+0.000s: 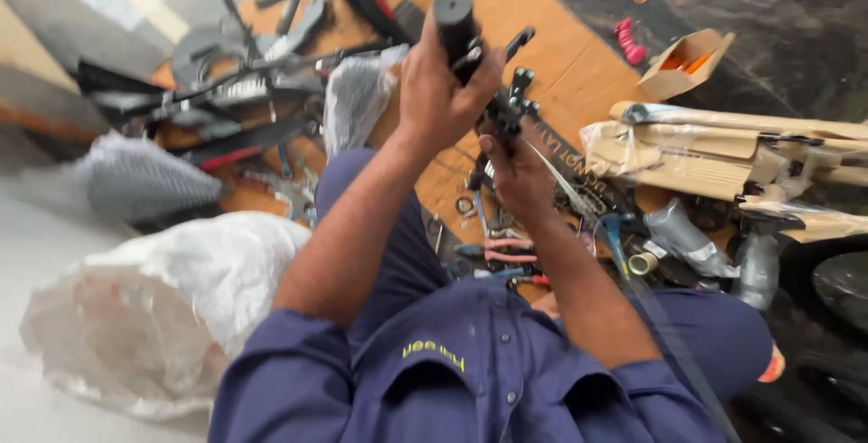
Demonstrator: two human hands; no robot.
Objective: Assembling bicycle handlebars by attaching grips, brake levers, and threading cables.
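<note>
Flattened cardboard covers a dark floor strewn with tools and bicycle parts. The left hand grips a black handlebar grip; the right hand pinches its brake-lever clamp.

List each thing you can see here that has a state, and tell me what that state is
Left hand: closed around the black handlebar grip, held upright.
Right hand: fingers on the black brake lever clamp beside the grip.
Small cardboard box: open, lying on its side.
White plastic bag: crumpled on the floor.
Wrapped parts: still in their paper and plastic wrapping.
</note>
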